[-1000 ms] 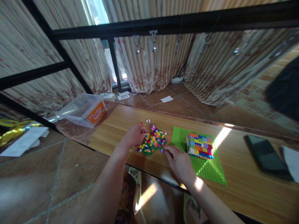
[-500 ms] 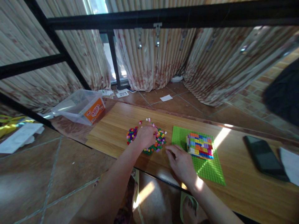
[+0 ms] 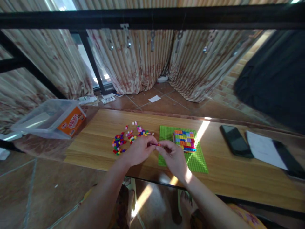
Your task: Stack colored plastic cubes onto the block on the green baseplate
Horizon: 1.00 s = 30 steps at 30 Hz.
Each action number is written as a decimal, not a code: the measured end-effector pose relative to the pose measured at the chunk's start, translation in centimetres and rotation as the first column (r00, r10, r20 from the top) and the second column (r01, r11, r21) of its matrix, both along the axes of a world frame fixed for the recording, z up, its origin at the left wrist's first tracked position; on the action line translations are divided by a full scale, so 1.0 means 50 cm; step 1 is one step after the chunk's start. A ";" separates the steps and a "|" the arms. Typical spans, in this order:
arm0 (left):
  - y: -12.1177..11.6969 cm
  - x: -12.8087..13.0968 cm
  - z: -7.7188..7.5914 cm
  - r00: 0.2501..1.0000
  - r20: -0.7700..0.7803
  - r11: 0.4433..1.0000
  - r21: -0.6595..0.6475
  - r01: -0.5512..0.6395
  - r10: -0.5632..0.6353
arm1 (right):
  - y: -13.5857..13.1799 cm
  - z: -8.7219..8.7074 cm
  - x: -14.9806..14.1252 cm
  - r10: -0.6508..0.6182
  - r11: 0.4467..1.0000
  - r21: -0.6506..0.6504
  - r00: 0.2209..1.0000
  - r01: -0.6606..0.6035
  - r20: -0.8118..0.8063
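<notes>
My left hand [image 3: 141, 150] and my right hand [image 3: 173, 157] meet fingertip to fingertip over the tabletop, just left of the green baseplate [image 3: 200, 163]. Both are closed in a pinch around tiny toy bricks [image 3: 158, 145], reddish and orange where they show; how many there are I cannot tell. Behind and left of my left hand, a loose pile of small coloured bricks [image 3: 118, 141] is spread out, partly hidden by that hand. A block built of multicoloured bricks [image 3: 184, 140] stands on the baseplate, beyond my right hand.
The long wooden table [image 3: 90, 140] carries a black phone [image 3: 235, 140] and white paper [image 3: 264, 149] at right, with another dark flat object [image 3: 289, 159] beside them. A clear plastic bin [image 3: 50, 117] stands past the left end. Dark clothing of a person [image 3: 274, 76] shows at upper right.
My left hand has come out of the brick pile and moved right to meet my right hand, with small bricks now between their fingertips. The view has swung to the right.
</notes>
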<state>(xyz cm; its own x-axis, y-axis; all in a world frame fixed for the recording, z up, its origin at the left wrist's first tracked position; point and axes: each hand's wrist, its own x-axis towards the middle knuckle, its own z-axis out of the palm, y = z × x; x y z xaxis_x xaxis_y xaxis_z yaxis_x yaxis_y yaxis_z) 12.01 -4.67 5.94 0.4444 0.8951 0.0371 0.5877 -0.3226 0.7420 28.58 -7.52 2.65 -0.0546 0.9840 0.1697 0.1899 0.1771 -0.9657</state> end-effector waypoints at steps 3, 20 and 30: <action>-0.008 0.008 0.002 0.999 0.041 0.999 -0.023 0.022 -0.021 | -0.002 0.003 0.001 -0.005 0.995 -0.103 0.991 -0.009 -0.133; 0.028 -0.042 -0.012 0.994 0.102 0.999 -0.005 -0.032 0.033 | 0.002 -0.049 -0.018 0.060 0.997 0.032 0.962 -0.071 0.267; 0.039 -0.107 -0.014 0.983 -0.157 0.995 0.027 -0.091 0.094 | -0.005 -0.043 -0.001 0.010 0.988 0.137 0.921 -0.069 0.389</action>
